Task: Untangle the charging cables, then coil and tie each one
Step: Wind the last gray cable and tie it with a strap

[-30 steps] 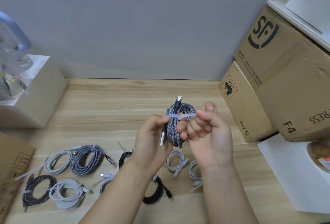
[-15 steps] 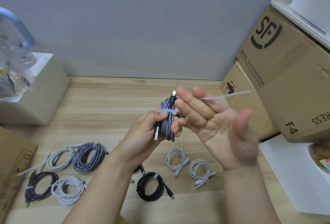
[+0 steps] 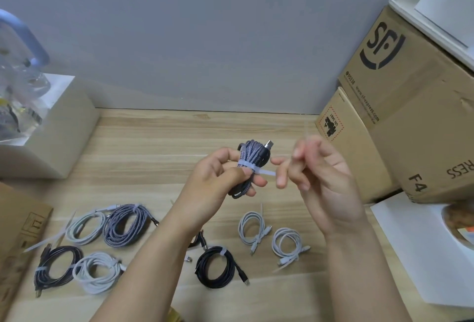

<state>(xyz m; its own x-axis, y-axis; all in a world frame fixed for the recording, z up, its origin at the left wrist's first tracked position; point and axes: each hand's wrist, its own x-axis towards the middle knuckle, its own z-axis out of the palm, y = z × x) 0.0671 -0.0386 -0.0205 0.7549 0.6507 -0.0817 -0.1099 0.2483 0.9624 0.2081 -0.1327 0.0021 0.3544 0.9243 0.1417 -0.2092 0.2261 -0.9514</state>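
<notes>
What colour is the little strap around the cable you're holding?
White, wrapped around the grey braided cable; the strap shows best in the head view.

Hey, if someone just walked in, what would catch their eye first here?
Mid-frame, the left hand grips a grey braided cable bundle with a white tie round it, while the right hand works the tie's tail. Below, tied cable coils dot the wooden table.

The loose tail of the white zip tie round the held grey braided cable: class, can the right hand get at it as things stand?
Probably yes. The white zip tie tail juts from the grey braided cable toward the right hand, with nothing between; the left hand grips only the coil.
</notes>
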